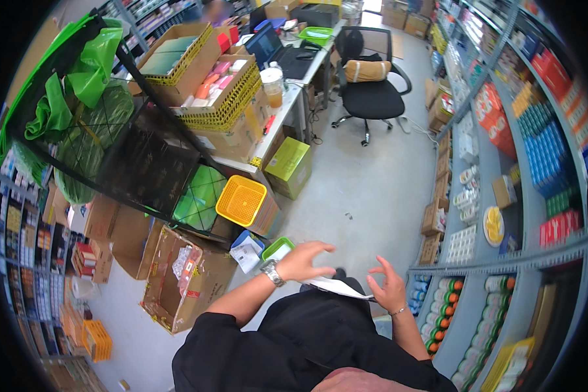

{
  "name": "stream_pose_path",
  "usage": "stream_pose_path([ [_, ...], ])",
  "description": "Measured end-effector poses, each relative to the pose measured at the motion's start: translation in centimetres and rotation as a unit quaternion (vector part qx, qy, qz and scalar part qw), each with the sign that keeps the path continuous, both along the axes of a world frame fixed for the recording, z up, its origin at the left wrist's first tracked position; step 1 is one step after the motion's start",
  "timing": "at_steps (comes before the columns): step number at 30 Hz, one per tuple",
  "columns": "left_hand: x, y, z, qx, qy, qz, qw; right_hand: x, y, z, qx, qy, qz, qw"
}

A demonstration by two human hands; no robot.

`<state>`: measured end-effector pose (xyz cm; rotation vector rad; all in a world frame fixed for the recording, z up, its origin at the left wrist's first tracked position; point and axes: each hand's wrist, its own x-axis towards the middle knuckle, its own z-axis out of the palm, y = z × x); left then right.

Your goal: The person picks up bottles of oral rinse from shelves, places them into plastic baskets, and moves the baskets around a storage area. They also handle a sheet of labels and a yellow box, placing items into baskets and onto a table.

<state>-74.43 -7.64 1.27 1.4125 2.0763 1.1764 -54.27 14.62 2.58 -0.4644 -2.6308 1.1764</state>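
Observation:
My left hand (305, 262), with a metal watch (272, 273) at the wrist, hovers in front of my body with its fingers apart and slightly curved. Opposite it, my right hand (388, 286) is raised with fingers spread, a thin bracelet (398, 311) on the wrist. Neither palm appears to grip anything. Between and below them, close to my black shirt, is a white sheet (338, 287), perhaps paper. It reaches toward both hands; whether either touches it is unclear. What supports the sheet is hidden by my body.
At left stand an open cardboard box (206, 281), a yellow basket (242, 200) and a black wire rack (150, 157). A desk (297, 108) with a laptop (264, 44) and drink cup (272, 88) lies ahead, beside an office chair (371, 98). Stocked shelves (503, 261) line the right.

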Motion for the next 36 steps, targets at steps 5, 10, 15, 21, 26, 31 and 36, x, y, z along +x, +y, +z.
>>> stream_pose_path([
  [5,-3.9,7.9,-0.9,-0.037,0.038,-0.098,0.994,-11.7,6.2,-0.7,-0.044,0.057,0.042,0.997],
  [10,-11.6,15.6,-2.8,-0.046,0.053,-0.065,0.995,-23.0,15.3,-0.8,-0.029,0.084,0.133,0.987],
  [15,-19.1,21.0,-2.0,-0.068,0.022,0.011,0.997,-34.8,22.9,1.3,-0.012,0.014,0.245,0.969],
  [21,-28.6,21.3,-3.6,-0.054,0.023,0.122,0.991,-54.7,26.1,3.7,0.037,0.116,0.32,0.939],
  [26,-36.5,19.1,-4.5,-0.07,0.018,0.195,0.978,-69.9,24.1,7.4,0.091,0.164,0.373,0.909],
  [31,-42.4,16.8,-4.1,-0.101,-0.029,0.29,0.951,-83.5,20.6,9.2,0.108,0.182,0.445,0.87],
  [36,-45.2,15.0,-4.8,-0.127,-0.062,0.408,0.902,-96.7,12.8,8.4,0.168,0.2,0.562,0.785],
])
